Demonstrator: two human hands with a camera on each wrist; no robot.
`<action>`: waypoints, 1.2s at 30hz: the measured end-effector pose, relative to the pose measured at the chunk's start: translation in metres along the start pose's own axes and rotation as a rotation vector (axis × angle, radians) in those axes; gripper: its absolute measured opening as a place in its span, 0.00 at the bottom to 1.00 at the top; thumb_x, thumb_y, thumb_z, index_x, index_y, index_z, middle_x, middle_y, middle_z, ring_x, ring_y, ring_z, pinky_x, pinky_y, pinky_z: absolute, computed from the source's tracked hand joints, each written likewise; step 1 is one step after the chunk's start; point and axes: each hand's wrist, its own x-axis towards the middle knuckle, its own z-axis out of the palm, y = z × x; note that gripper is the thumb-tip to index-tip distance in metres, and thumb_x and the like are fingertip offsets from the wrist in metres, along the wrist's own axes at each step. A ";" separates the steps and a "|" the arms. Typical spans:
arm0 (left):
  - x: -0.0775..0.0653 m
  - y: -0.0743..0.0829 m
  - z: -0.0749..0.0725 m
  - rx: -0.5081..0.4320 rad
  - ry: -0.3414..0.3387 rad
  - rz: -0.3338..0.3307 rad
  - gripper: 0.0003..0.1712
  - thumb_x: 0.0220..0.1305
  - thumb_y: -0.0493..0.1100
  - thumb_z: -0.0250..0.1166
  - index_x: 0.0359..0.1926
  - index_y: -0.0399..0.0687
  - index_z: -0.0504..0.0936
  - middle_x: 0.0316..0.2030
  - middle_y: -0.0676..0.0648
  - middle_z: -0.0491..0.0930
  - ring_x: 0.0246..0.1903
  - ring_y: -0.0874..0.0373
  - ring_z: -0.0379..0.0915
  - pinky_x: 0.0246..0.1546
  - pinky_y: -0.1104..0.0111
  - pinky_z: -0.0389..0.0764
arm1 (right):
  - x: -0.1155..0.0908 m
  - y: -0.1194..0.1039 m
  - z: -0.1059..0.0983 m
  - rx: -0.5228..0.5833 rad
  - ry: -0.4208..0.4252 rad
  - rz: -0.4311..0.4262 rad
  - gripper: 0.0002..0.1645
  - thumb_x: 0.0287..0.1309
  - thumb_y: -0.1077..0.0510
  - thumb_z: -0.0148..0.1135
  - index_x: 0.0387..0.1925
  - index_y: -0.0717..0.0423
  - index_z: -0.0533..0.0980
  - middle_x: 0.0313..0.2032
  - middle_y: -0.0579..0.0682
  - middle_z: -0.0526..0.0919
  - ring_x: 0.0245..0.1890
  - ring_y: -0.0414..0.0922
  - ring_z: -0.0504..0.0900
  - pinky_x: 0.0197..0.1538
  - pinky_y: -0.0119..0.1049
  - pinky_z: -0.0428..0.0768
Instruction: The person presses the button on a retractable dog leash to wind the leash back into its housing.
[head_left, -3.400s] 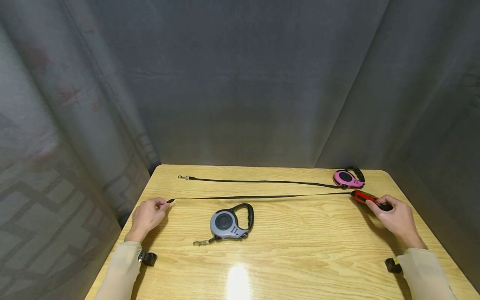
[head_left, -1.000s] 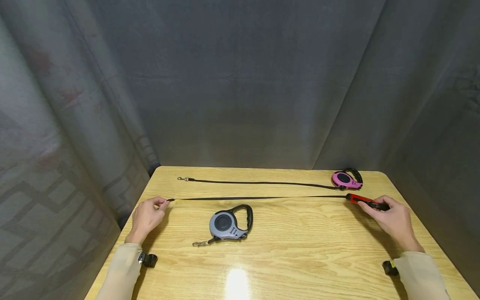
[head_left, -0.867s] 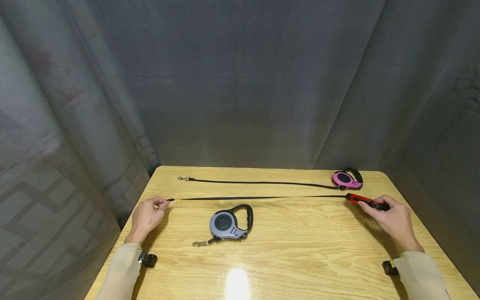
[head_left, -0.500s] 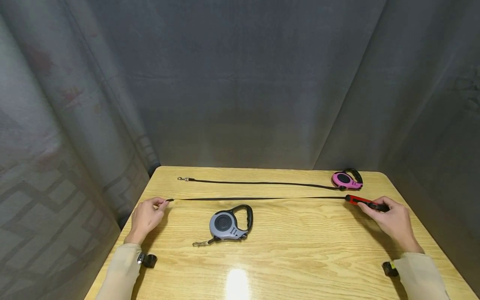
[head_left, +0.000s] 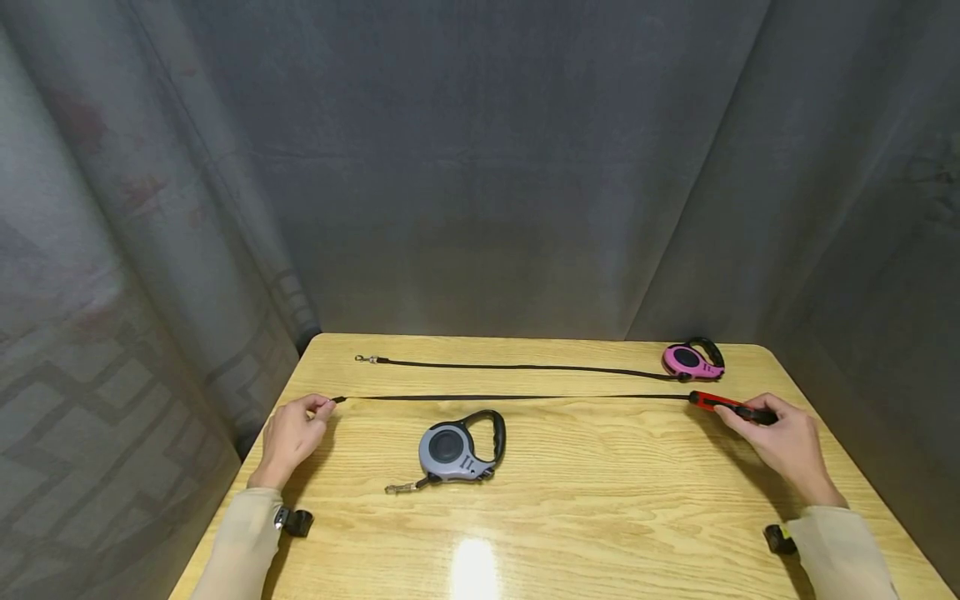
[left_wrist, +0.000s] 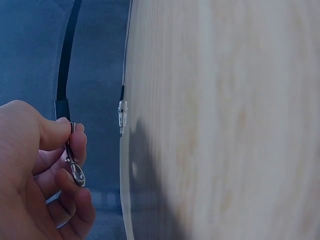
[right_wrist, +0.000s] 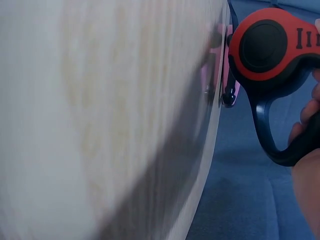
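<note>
Between my two hands a black leash strap runs straight across the table, out of a red and black retractable dog leash [head_left: 708, 402]. My right hand [head_left: 787, 442] grips that leash by its handle, its case standing on edge at the right; the right wrist view shows the round red case [right_wrist: 262, 45] and curled fingers. At the left, my left hand [head_left: 295, 437] pinches the strap's end; in the left wrist view thumb and finger hold the metal snap hook [left_wrist: 76, 172]. A grey retractable leash [head_left: 447, 450] lies in front of the strap, its clip pointing left.
Along the back of the table, a pink retractable leash [head_left: 690, 361] lies at the right, its strap [head_left: 517, 367] drawn out leftward to a metal clip [head_left: 367, 359]. Grey curtains [head_left: 480, 183] hang behind and at both sides of the wooden table [head_left: 600, 525].
Since the earliest frame the red leash has shifted slightly left and toward me, its case turned more on edge. My left hand has stayed almost still. The grey and pink leashes lie as before.
</note>
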 end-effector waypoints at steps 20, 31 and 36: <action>0.002 0.006 -0.001 0.011 -0.021 0.047 0.15 0.79 0.47 0.61 0.51 0.45 0.90 0.44 0.41 0.90 0.20 0.56 0.68 0.25 0.63 0.67 | 0.000 -0.007 0.004 -0.022 -0.037 0.018 0.17 0.54 0.51 0.83 0.28 0.56 0.81 0.21 0.32 0.76 0.23 0.32 0.68 0.26 0.30 0.65; -0.002 0.009 0.000 0.032 -0.006 0.044 0.14 0.75 0.46 0.62 0.49 0.45 0.91 0.40 0.43 0.91 0.18 0.58 0.67 0.23 0.64 0.67 | -0.002 -0.007 0.004 -0.015 -0.030 0.000 0.17 0.52 0.52 0.84 0.27 0.55 0.81 0.21 0.32 0.76 0.23 0.32 0.69 0.27 0.29 0.66; -0.003 0.009 0.000 0.036 0.009 0.040 0.14 0.73 0.46 0.64 0.48 0.45 0.91 0.39 0.43 0.91 0.18 0.59 0.69 0.23 0.64 0.67 | -0.004 -0.005 0.004 -0.012 -0.029 -0.012 0.17 0.51 0.54 0.85 0.27 0.55 0.81 0.21 0.34 0.76 0.23 0.31 0.69 0.28 0.28 0.66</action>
